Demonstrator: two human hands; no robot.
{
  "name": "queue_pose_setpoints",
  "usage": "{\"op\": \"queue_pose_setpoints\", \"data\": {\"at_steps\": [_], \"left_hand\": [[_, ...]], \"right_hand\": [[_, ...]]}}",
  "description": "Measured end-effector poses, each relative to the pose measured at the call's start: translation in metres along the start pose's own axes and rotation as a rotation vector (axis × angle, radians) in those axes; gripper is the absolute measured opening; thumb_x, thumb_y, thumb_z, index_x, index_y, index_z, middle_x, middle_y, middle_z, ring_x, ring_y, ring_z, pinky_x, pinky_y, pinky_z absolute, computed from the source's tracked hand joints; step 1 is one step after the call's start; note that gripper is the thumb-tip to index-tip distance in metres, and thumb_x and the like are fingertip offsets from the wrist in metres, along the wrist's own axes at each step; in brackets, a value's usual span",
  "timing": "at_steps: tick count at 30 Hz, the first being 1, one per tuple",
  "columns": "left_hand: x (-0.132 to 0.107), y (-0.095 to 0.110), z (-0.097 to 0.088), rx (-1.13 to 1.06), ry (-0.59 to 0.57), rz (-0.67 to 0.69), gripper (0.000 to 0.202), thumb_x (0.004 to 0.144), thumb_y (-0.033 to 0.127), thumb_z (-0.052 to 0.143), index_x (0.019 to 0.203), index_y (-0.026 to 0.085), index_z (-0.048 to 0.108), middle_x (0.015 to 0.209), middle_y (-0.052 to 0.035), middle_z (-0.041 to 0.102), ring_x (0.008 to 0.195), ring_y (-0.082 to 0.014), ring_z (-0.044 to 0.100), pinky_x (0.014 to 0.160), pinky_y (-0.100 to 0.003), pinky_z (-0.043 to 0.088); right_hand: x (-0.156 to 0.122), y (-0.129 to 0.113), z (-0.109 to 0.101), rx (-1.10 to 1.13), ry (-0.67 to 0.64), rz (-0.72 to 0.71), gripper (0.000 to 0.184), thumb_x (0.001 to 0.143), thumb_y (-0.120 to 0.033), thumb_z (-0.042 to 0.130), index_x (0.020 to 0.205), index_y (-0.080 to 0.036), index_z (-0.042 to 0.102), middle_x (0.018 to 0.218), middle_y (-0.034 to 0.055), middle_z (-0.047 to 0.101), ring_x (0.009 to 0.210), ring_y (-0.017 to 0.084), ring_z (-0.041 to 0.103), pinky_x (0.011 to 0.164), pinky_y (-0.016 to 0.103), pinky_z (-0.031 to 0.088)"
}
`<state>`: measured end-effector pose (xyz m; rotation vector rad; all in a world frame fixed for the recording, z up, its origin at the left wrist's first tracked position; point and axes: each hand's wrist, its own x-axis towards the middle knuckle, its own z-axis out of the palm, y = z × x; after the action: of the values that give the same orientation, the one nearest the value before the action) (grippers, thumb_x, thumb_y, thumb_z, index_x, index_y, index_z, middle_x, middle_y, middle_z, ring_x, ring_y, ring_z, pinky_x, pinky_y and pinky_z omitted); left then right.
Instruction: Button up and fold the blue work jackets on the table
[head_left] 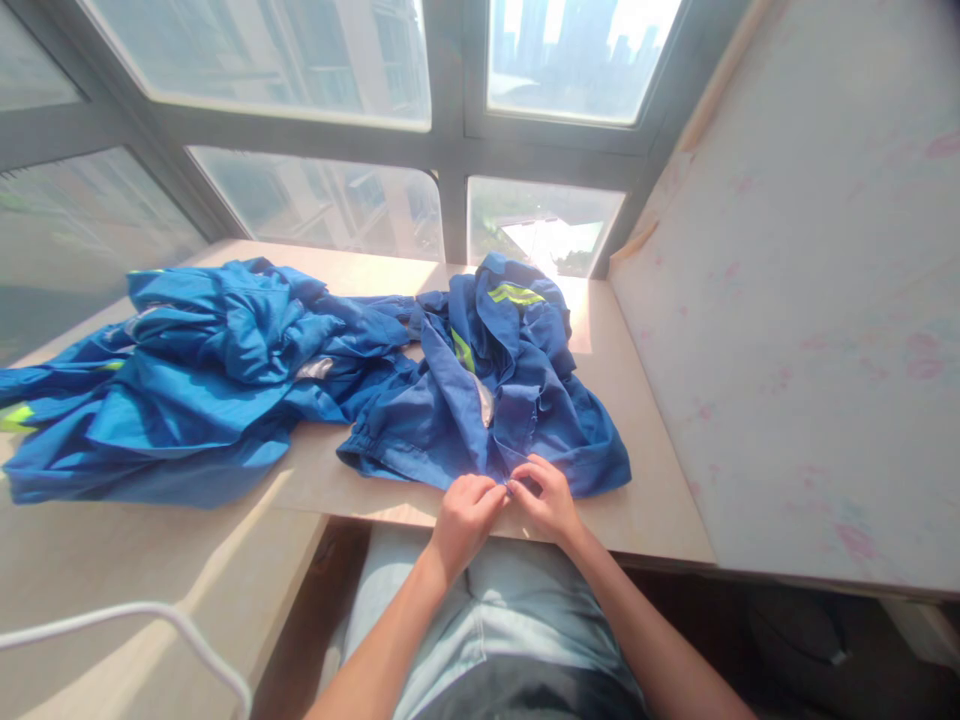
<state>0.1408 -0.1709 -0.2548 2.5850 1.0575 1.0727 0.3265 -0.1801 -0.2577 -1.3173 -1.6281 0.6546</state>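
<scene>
A blue work jacket (pixel 420 425) with yellow-green reflective strips lies crumpled on the light wooden table, its lower hem toward me. At the middle of that hem, by the table's front edge, my two hands meet. My left hand (pixel 471 510) is closed on the jacket's edge, thumb against the bent fingers. Close beside it, my right hand (pixel 546 498) pinches the same spot of the hem with thumb and forefinger. What exactly lies between the fingertips is too small to make out.
A second heap of blue work clothing (pixel 187 400) with reflective strips spreads over the table (pixel 667 500) to the left. Grey-framed windows (pixel 315 200) stand behind. A flower-patterned wall panel (pixel 795 300) borders the right side. A white cable (pixel 150 608) curves at the lower left.
</scene>
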Motion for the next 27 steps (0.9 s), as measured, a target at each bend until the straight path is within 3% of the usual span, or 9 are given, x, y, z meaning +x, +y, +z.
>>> {"op": "queue_pose_setpoints", "data": {"at_steps": [9,20,23,27], "left_hand": [[-0.004,0.0,0.005,-0.141,-0.011,-0.156,0.017,0.099,0.023,0.055,0.091,0.02,0.07,0.081,-0.0041,0.066,0.077,-0.016,0.061,0.073,-0.028,0.05],[-0.001,-0.002,-0.001,-0.251,0.01,-0.217,0.016,0.097,0.023,0.059,0.089,0.02,0.072,0.082,-0.0043,0.068,0.077,-0.0156,0.063,0.071,-0.027,0.052],[0.0,-0.005,-0.003,-0.301,-0.025,-0.265,0.017,0.097,0.024,0.06,0.087,0.02,0.072,0.081,-0.0039,0.069,0.077,-0.0154,0.064,0.07,-0.026,0.051],[0.001,-0.009,-0.005,-0.338,-0.065,-0.232,0.016,0.097,0.024,0.059,0.091,0.019,0.072,0.083,-0.0045,0.07,0.079,-0.0153,0.065,0.071,-0.026,0.052]], "right_hand": [[-0.003,0.006,0.001,-0.021,-0.055,-0.022,0.011,0.089,-0.024,0.065,0.083,-0.022,0.074,0.08,0.0034,0.068,0.082,0.019,0.064,0.074,0.029,0.052],[0.001,0.005,-0.007,-0.022,-0.158,-0.094,0.015,0.094,-0.032,0.065,0.089,-0.022,0.075,0.082,0.0042,0.069,0.082,0.019,0.064,0.075,0.03,0.055],[-0.002,0.008,-0.003,-0.047,-0.134,-0.092,0.014,0.094,-0.031,0.065,0.088,-0.023,0.075,0.081,0.0034,0.068,0.081,0.018,0.064,0.074,0.029,0.055],[-0.007,0.011,0.004,-0.135,-0.045,-0.174,0.014,0.093,-0.028,0.064,0.086,-0.023,0.075,0.082,0.004,0.066,0.081,0.018,0.063,0.075,0.03,0.055]]}}
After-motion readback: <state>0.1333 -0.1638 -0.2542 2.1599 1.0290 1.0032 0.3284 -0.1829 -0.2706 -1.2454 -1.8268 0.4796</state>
